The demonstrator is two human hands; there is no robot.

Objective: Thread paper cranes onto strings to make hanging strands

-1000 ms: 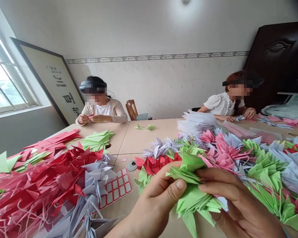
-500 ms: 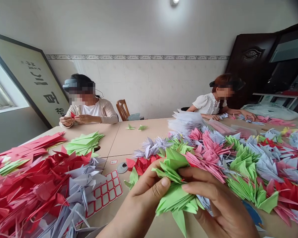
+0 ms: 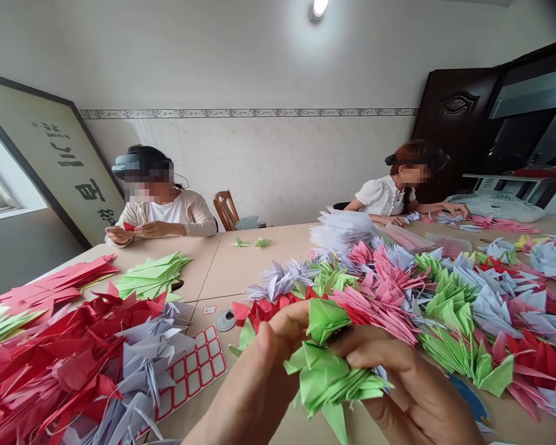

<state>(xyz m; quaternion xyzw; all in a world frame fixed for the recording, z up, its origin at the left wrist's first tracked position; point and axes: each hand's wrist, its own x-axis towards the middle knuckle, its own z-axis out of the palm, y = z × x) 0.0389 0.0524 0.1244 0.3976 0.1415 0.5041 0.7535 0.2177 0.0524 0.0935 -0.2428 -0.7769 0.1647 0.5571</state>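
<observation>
Green folded papers [image 3: 333, 377] form a layered bundle, held between both hands near the bottom centre. My left hand [image 3: 264, 364] has its thumb raised and its fingers behind the upper green piece [image 3: 327, 318]. Wrapped round the bundle's right side is my right hand [image 3: 398, 377], its fingers bent over the top of the stack. A little pale paper shows beside the right fingers. Some of the left fingers are hidden behind the paper.
Red and pale folded papers [image 3: 65, 364] heap up at the left, beside a red-bordered label sheet [image 3: 199, 364]. Mixed folded bundles [image 3: 449, 303] cover the right. A white stack [image 3: 343, 228] stands behind them. Two people [image 3: 160, 204] [image 3: 389, 191] sit across the table [image 3: 231, 262].
My left thumb has lifted off the green bundle. The upper green piece now stands apart from the lower stack. The view has shifted slightly, and the left person's hands have lowered a little.
</observation>
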